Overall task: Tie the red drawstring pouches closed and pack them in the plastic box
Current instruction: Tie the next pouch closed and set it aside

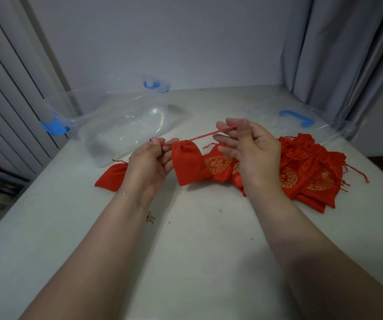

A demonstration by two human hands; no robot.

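The white table (197, 227) carries everything. At ten o'clock sits the clear plastic box (116, 125) with blue latches, open, with no pouch inside yet. Its lid (301, 118) lies at two o'clock. A heap of red pouches (308, 172) waits at three o'clock, probably the supply not yet tied. One pouch (112, 176) lies alone at nine o'clock, beside the box; whether it is tied I cannot tell. At the centre hangs the pouch in hand (188, 162), its mouth gathered. The right hand (248, 146) pinches the long cord (206, 135) and holds it out towards one o'clock; the left hand (149, 158) pinches the short end at the mouth. Drawn opposite ways, the cords cinch the mouth, ready for knotting.
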